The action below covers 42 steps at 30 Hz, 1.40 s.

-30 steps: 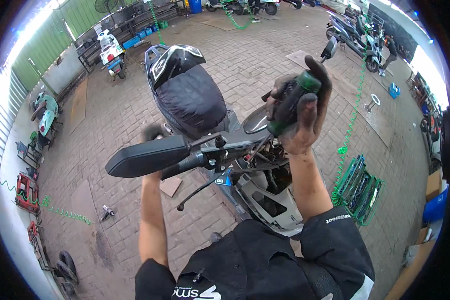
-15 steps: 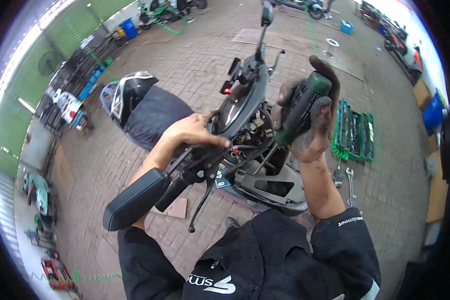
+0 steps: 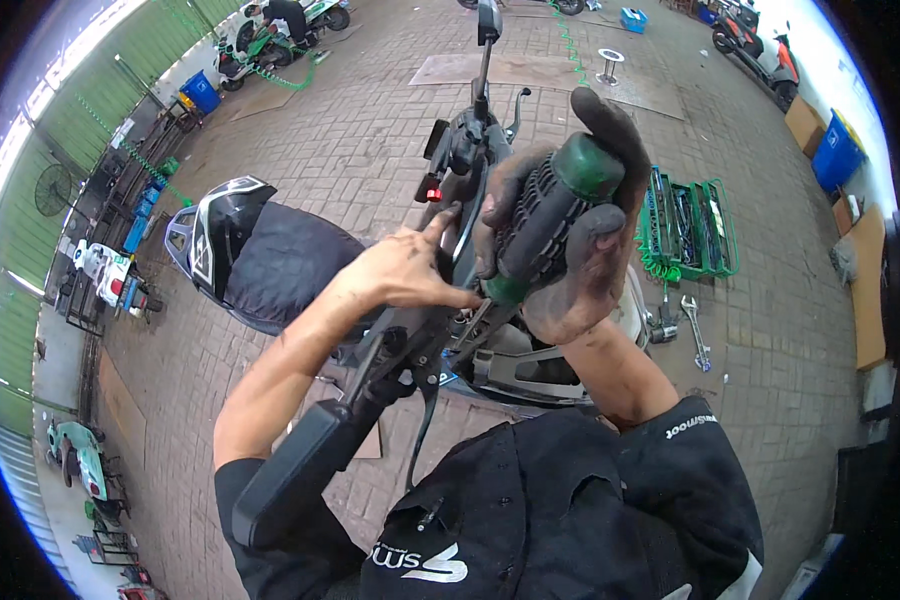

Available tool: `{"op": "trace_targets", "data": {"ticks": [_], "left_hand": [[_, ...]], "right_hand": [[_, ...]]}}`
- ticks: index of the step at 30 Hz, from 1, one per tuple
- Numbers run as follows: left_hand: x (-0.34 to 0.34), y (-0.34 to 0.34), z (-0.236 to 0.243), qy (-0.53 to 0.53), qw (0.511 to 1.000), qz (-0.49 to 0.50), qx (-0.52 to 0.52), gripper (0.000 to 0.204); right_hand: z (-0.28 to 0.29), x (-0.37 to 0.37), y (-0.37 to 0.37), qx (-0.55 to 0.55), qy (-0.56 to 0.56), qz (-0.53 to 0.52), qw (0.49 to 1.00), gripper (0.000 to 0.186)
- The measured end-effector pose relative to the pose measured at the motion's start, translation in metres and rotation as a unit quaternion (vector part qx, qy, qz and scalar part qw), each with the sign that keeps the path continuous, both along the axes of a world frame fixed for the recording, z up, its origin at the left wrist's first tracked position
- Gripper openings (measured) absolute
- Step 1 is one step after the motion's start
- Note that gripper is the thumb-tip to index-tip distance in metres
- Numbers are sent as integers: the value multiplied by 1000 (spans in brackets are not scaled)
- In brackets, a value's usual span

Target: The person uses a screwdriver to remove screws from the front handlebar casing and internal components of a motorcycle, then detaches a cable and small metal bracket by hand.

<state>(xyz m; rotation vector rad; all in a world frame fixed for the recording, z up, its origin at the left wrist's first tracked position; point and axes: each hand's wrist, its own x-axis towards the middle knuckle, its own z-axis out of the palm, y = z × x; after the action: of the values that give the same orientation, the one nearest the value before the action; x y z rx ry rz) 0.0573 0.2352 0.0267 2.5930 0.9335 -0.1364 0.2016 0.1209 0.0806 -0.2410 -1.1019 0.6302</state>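
Observation:
My right hand [image 3: 600, 230], its fingers blackened, is closed around the thick green-and-black handle of a screwdriver [image 3: 555, 215]. The shaft slants down toward the scooter's opened front; its tip is hard to make out. Across the scooter's instrument panel cover [image 3: 457, 240] lies my left hand [image 3: 410, 265], gripping its edge, with the index finger up along it and the thumb stretched toward the screwdriver's lower end. My right hand hides much of the cavity behind the cover. The handlebar [image 3: 382, 385] runs below my left hand, with a brake lever [image 3: 425, 430] hanging from it.
A black mirror [image 3: 290, 470] juts out over my left forearm. The dark seat [image 3: 290, 255] is to the left. On the brick floor at right stand a green toolbox [image 3: 715, 270] and a wrench [image 3: 695, 335]. Parked scooters and blue bins line the walls.
The handlebar and panel cover have turned, and the near mirror has swung lower. My left index finger has stretched up along the cover. My right hand, still holding the screwdriver, has shifted left.

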Motion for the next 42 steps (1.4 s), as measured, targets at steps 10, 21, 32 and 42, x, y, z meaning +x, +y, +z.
{"op": "trace_targets", "data": {"ticks": [10, 21, 32, 42], "left_hand": [[-6, 16, -13, -48, 994, -89, 44, 111], [1, 1, 9, -37, 998, -43, 9, 105], [-91, -19, -6, -461, 830, 83, -301, 75], [-237, -91, 3, -895, 401, -118, -153, 97]], "right_hand": [[-13, -12, 11, 5, -40, -6, 999, 71], [-12, -4, -17, -38, -144, -92, 985, 70], [-68, 79, -29, -243, -322, -54, 914, 59], [-123, 102, -34, -395, -257, -23, 882, 48]]}}
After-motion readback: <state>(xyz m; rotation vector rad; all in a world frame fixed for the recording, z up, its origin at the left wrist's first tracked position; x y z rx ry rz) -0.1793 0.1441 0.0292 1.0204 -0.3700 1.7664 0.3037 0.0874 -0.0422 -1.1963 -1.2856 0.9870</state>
